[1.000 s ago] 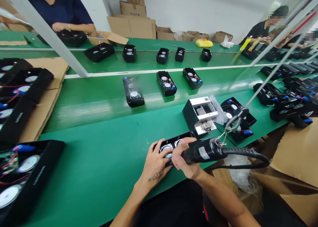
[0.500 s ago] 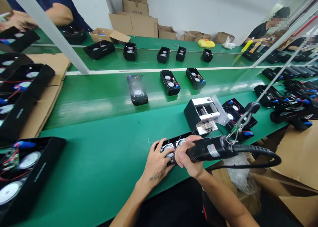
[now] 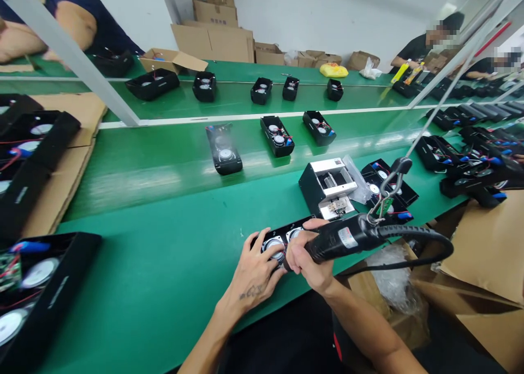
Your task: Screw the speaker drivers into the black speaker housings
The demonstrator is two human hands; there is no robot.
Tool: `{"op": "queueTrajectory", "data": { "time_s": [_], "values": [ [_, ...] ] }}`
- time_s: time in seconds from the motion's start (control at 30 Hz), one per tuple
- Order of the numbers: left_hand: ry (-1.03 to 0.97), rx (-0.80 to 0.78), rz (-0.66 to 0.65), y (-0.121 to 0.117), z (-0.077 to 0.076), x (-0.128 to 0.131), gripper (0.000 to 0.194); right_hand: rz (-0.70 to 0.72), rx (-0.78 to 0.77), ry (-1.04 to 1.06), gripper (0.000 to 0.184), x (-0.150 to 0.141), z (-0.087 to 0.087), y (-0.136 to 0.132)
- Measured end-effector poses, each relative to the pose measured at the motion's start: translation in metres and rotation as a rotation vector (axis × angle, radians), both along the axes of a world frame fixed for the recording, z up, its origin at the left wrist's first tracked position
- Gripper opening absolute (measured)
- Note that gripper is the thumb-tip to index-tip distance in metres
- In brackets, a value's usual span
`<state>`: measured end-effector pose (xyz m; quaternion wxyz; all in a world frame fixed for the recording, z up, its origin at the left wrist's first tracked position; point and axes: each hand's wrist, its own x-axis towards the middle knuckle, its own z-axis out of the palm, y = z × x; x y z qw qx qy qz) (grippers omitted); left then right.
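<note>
Head: right hand (image 3: 309, 259) around corded tool (image 3: 333, 238) (left hand (image 3: 254, 267) on speaker case (image 3: 283, 232))

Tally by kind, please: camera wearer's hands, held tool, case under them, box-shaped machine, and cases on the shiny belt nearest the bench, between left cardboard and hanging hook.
Left hand and right hand: 2
Power tool: 1
Case under hands: 1
Box-shaped machine: 1
Belt cases: 3
Total: 8

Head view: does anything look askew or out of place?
Yes: the black housings at right lie heaped at differing angles, unlike the spaced-out housings on the green belt. I see no spill.
</note>
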<state>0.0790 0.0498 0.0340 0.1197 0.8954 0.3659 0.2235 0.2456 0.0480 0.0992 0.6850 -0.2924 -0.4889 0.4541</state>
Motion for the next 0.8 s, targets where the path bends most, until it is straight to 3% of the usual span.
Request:
{"op": "queueTrajectory", "data": {
  "time_s": [0.27,0.63,0.8],
  "values": [
    [0.017,0.053,0.003,-0.0011,-0.0077,-0.0004,0.028,0.019,0.042,0.034,0.032,0.001,-0.0031,-0.0004],
    [0.011,0.064,0.008,-0.0005,-0.0033,0.0012,0.027,0.004,-0.12,0.048,0.038,0.0062,0.0053,0.0036],
    [0.0,0.077,0.018,-0.0009,-0.0081,0.0021,0.024,0.006,-0.078,0.054,0.035,0.0027,0.0041,0.0048]
  ]
}}
